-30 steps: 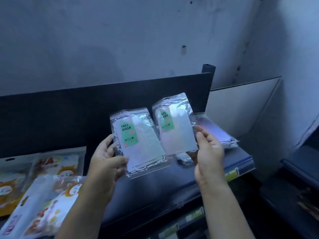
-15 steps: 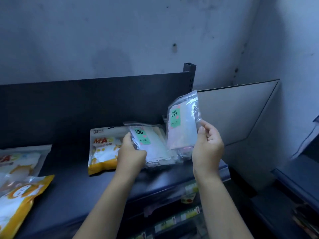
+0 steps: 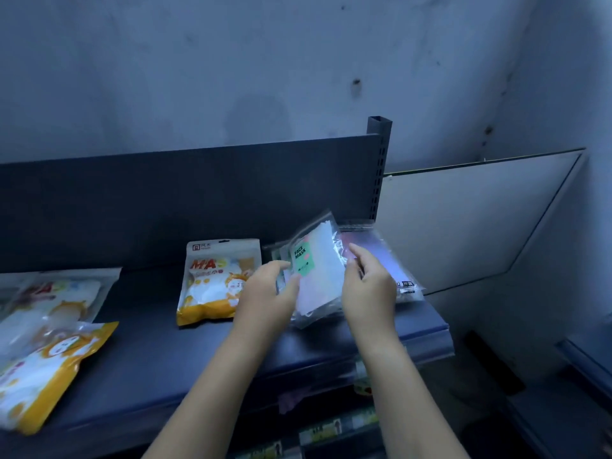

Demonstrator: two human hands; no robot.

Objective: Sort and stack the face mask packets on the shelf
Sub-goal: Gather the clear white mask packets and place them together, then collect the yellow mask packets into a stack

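Packet [image 3: 316,270] is standing tilted, long axis upright, right hand [image 3: 367,286] pinching its right edge; left hand [image 3: 265,293], seemingly spread, is nearing the stack [image 3: 281,260] behind.

One head-worn view is looking forward and down from close range, facing the shelf [image 3: 331,352] and wall [image 3: 231,61], forearms reaching in from the bottom edge.

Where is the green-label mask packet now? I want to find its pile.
In the head view, right of centre: the green-label packet is held between the left hand and right hand, over clear packets, beside the orange pouch.
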